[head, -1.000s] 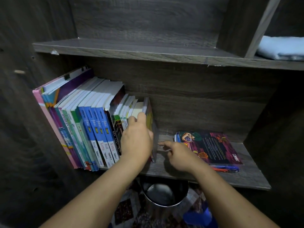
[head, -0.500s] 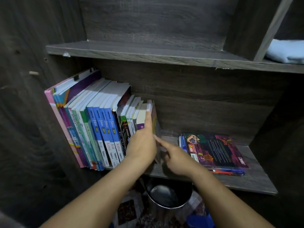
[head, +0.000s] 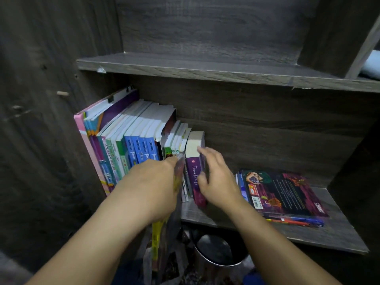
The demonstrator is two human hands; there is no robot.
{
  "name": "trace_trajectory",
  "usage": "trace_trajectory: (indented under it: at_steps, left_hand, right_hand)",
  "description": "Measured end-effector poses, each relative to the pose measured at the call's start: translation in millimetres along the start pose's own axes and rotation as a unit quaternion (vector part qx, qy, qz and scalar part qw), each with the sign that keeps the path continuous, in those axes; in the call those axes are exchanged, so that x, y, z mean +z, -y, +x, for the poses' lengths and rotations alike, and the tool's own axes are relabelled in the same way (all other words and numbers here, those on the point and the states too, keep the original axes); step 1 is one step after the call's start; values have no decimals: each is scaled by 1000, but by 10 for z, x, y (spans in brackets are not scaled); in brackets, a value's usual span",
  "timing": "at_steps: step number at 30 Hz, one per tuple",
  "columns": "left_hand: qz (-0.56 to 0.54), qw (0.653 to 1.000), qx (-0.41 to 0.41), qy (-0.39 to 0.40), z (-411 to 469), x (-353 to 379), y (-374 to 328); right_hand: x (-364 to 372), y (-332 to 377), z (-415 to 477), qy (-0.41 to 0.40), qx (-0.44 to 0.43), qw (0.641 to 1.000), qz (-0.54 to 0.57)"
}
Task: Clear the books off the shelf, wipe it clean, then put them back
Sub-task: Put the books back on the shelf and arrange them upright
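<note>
A row of upright books (head: 131,145) leans against the left wall of the grey wooden shelf (head: 320,237). My left hand (head: 152,186) is shut on a thin yellow book (head: 158,237), which hangs half out past the shelf's front edge. My right hand (head: 216,179) rests against a purple book (head: 195,171) at the right end of the row, thumb on its spine and fingers on its cover. A dark comic book (head: 285,192) lies flat on the shelf to the right, on top of a small stack.
An upper shelf board (head: 205,68) runs above the books, with a light blue cloth (head: 370,66) at its far right. Below the shelf stands a round metal bin (head: 218,254) on a patterned floor covering.
My left hand has pulled the thin yellow book out of the row and downward. My right hand has moved up and left from the shelf surface to the purple book.
</note>
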State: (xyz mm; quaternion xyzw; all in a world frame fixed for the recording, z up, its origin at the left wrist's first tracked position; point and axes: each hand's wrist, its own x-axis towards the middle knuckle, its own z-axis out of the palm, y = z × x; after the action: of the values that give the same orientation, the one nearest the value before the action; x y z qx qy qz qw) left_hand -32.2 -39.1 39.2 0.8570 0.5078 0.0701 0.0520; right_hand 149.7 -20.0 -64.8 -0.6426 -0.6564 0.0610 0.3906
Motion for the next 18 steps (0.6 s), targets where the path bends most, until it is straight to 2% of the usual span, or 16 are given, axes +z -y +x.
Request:
trace_trajectory:
  at_steps: [4, 7, 11, 18]
  left_hand:
    - [27, 999, -12, 18, -10, 14, 133]
    - [22, 999, -11, 33, -5, 44, 180]
    - [10, 999, 0, 37, 21, 117, 211]
    - [-29, 999, 18, 16, 20, 121, 153]
  right_hand:
    - [61, 192, 98, 51, -34, 987, -151]
    - [94, 267, 159, 71, -20, 965, -251]
    - [117, 339, 215, 39, 28, 971, -236]
    - [9, 102, 240, -96, 113, 980, -132]
